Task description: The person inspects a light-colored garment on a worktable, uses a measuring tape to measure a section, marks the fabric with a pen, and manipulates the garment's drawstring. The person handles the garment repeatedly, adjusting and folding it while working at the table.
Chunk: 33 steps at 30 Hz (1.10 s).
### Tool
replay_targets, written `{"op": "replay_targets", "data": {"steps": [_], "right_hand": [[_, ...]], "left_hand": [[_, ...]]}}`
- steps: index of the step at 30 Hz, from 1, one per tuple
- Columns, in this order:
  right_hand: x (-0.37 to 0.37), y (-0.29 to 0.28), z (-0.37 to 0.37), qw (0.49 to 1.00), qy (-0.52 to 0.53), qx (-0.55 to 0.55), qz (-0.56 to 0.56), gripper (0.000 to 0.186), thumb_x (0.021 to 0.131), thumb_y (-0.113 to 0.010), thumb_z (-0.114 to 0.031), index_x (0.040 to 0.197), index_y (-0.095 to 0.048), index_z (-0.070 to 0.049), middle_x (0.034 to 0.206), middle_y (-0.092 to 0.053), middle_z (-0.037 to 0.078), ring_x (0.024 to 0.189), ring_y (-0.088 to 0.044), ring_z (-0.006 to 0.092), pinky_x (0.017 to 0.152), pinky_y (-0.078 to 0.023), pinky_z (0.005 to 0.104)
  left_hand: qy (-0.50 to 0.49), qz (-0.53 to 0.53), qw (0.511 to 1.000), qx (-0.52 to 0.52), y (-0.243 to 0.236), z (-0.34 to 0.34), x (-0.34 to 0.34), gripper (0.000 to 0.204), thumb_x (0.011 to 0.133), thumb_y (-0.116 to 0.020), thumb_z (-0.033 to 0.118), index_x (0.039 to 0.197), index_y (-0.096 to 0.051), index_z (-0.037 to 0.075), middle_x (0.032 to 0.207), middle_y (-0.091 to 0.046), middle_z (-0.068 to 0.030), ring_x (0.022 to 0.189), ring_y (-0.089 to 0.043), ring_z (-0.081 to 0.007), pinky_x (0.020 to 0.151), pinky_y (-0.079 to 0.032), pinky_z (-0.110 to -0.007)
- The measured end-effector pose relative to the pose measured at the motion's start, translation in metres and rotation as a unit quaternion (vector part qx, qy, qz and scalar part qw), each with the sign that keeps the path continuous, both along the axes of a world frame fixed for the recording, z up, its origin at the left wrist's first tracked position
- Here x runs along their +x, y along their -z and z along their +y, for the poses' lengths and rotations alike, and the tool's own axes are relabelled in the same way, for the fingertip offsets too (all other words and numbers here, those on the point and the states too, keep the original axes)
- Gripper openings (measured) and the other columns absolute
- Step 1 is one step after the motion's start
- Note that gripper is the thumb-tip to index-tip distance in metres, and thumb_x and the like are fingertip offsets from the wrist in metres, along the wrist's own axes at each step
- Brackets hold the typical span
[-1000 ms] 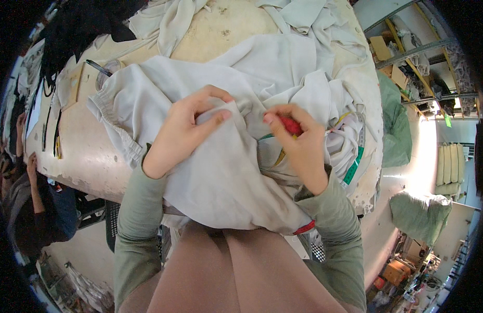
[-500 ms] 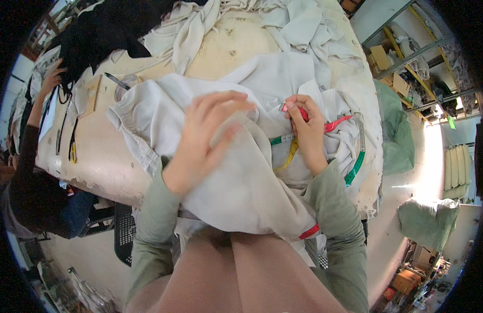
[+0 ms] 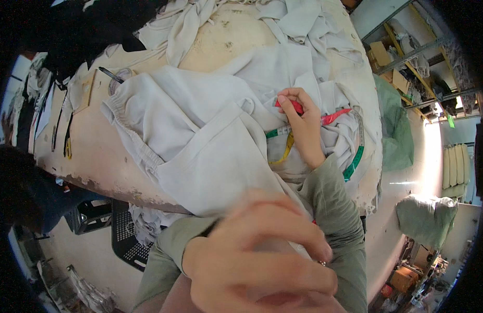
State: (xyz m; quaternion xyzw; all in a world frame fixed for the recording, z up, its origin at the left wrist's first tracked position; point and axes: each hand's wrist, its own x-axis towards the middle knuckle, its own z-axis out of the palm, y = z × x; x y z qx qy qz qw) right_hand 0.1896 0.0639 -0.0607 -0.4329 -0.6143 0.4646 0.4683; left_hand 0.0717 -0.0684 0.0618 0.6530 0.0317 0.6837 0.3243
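My right hand (image 3: 298,112) is closed on the red part of a tape measure (image 3: 286,104) above the pale fabric, with green, yellow and pink lengths trailing around it. My left hand (image 3: 259,261) is large and blurred at the bottom, near the camera, its fingers curved; what they hold, if anything, is unclear. A pale grey garment (image 3: 194,159) with a gathered elastic band (image 3: 129,138) lies spread over the table edge beneath my hands, its lower part behind my left hand.
The worn table (image 3: 69,151) carries more pale cloth (image 3: 293,18), black fabric (image 3: 74,31) and a pen (image 3: 108,74). A co-worker (image 3: 35,198) is at the left edge. A black plastic crate (image 3: 129,245) sits below; green sacks (image 3: 426,219) and metal shelving (image 3: 408,68) are at right.
My left hand has left the middle of the garment and moved down toward the camera. My right hand has shifted slightly upward with the red tape. The co-worker's raised arm is no longer seen.
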Motion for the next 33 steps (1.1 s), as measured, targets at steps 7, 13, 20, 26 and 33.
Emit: {"op": "replay_targets", "data": {"steps": [7,13,20,26,33], "right_hand": [[-0.002,0.003,0.003,1.0,-0.012,0.016,-0.016,0.014,0.091,-0.061,-0.013,0.098,-0.061,-0.001,0.082,-0.065,0.003,0.074,-0.059,0.0071,0.069,-0.047,0.0217],[0.002,0.002,0.004,0.999,-0.018,0.007,-0.046,0.015,0.09,-0.062,-0.014,0.097,-0.062,-0.001,0.081,-0.065,0.003,0.073,-0.059,0.0077,0.069,-0.047,0.0224],[0.0,0.004,0.006,0.999,-0.019,0.009,-0.03,0.014,0.089,-0.063,-0.013,0.097,-0.062,-0.001,0.08,-0.065,0.002,0.073,-0.059,0.0075,0.068,-0.047,0.0222],[0.0,0.001,0.006,0.999,-0.023,0.006,-0.025,0.013,0.091,-0.061,-0.011,0.098,-0.062,-0.001,0.084,-0.065,0.002,0.075,-0.058,0.0075,0.07,-0.046,0.0216],[0.002,-0.006,0.0,0.997,-0.06,-0.002,0.052,0.017,0.088,-0.061,-0.01,0.103,-0.059,-0.002,0.09,-0.064,0.002,0.078,-0.055,0.0063,0.071,-0.042,0.019]], "left_hand": [[-0.331,0.094,0.934,0.091,-0.003,-0.041,-0.016,0.016,0.09,-0.053,0.014,0.075,-0.054,0.012,0.08,-0.061,-0.0018,0.077,-0.059,-0.0148,0.065,-0.043,-0.024],[-0.434,0.114,0.894,0.02,-0.016,-0.05,-0.007,0.024,0.089,-0.05,0.008,0.066,-0.048,0.014,0.072,-0.058,0.0043,0.075,-0.058,-0.011,0.065,-0.044,-0.023],[-0.288,-0.05,0.938,-0.185,-0.03,-0.06,0.025,0.027,0.093,-0.051,0.026,0.07,-0.058,0.014,0.071,-0.062,0.0033,0.06,-0.055,-0.0106,0.064,-0.043,-0.03],[0.285,-0.105,0.945,-0.12,-0.004,-0.01,0.003,0.03,0.094,-0.056,0.033,0.074,-0.063,0.011,0.07,-0.064,0.0004,0.052,-0.054,-0.0127,0.056,-0.036,-0.026],[0.452,-0.152,0.868,-0.136,0.003,-0.034,-0.005,0.03,0.091,-0.06,0.034,0.078,-0.062,0.007,0.074,-0.065,-0.0048,0.057,-0.059,-0.0166,0.059,-0.043,-0.031]]}}
